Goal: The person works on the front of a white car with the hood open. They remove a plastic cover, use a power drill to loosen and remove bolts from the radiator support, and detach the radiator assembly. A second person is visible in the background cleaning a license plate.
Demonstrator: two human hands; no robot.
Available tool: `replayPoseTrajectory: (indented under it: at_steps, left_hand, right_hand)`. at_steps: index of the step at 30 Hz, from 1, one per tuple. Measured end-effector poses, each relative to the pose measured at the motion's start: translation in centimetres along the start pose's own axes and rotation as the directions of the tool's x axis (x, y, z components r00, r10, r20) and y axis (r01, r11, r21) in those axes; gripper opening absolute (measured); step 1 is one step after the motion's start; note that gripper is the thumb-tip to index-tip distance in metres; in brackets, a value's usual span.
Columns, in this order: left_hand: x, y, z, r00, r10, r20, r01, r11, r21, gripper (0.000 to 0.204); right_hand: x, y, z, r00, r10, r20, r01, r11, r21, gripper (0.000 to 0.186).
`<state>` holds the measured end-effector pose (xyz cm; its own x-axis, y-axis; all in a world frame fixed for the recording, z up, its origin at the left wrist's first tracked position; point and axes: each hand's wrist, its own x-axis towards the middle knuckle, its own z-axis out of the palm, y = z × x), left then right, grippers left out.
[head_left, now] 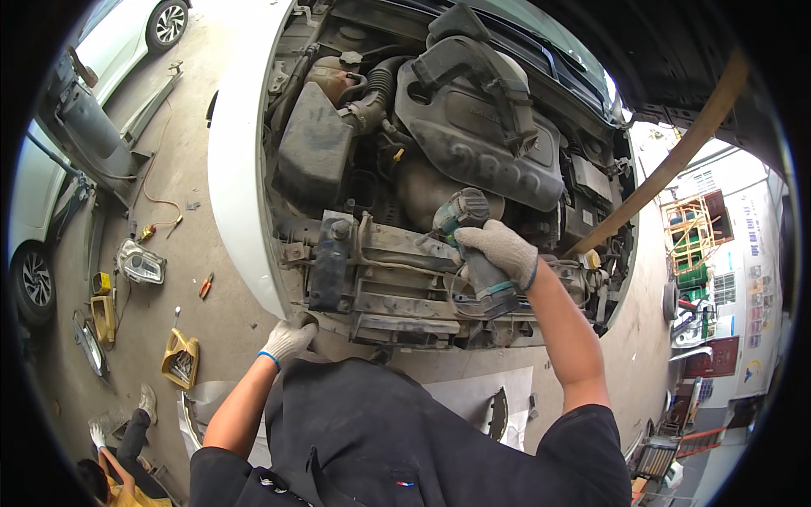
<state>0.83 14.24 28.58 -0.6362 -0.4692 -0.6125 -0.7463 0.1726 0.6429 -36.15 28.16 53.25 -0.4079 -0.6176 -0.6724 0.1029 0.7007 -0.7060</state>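
Note:
My right hand (497, 249), in a pale knit glove, grips a teal and black cordless power tool (494, 296) above the dirty metal front panel (397, 245) of a car with its hood raised. My left hand (290, 338), also gloved, is curled low at the front left corner by the white fender (236, 194); what its fingers hold is hidden. Behind the tool lie the engine cover (473, 127), a black airbox (308, 152) and a coolant reservoir (329, 78).
A wooden prop (659, 173) rises at the right. On the left floor lie a headlight (140, 262), pliers (205, 287) and a yellow tray (193, 355). A lift post (93, 139) stands beside another car (34, 283). A person in yellow (135, 494) is low at bottom left.

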Motion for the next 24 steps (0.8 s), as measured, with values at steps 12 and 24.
replayPoseTrajectory:
  at_steps: [12, 24]
  left_hand:
    - [0.9, 5.8, 2.7, 0.888, -0.17, 0.426, 0.312, 0.905, -0.288, 0.069]
    - [-0.3, 10.5, 2.5, 0.925, -0.149, 0.348, 0.243, 0.939, -0.244, 0.082]
  right_hand:
    - [0.1, 0.8, 0.9, 0.999, -0.004, -0.048, 0.006, 0.999, 0.043, 0.028]
    - [-0.7, 0.6, 0.7, 0.999, -0.01, -0.039, 0.011, 0.999, 0.033, 0.027]
